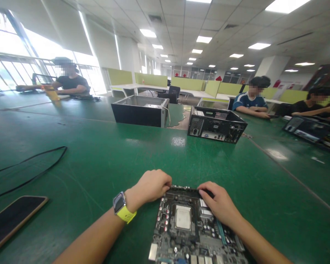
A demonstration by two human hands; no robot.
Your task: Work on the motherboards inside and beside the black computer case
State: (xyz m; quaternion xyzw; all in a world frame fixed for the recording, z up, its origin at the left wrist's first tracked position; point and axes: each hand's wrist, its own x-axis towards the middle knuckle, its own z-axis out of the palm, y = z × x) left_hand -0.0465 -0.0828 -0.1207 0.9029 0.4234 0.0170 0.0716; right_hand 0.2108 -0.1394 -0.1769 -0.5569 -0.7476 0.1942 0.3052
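A motherboard lies flat on the green table in front of me, its lower part cut off by the frame's bottom edge. Near its middle is a silvery square processor in a socket. Long dark memory slots run along the far edge. My left hand is closed, with curled fingertips at the left end of these slots. At their right end, my right hand grips with thumb and forefinger. Whether anything small is between the fingertips is hidden.
Two open computer cases stand farther back on the green table. At the left lie a phone-like dark slab and a black cable. Other people sit around the far side, another case at the right.
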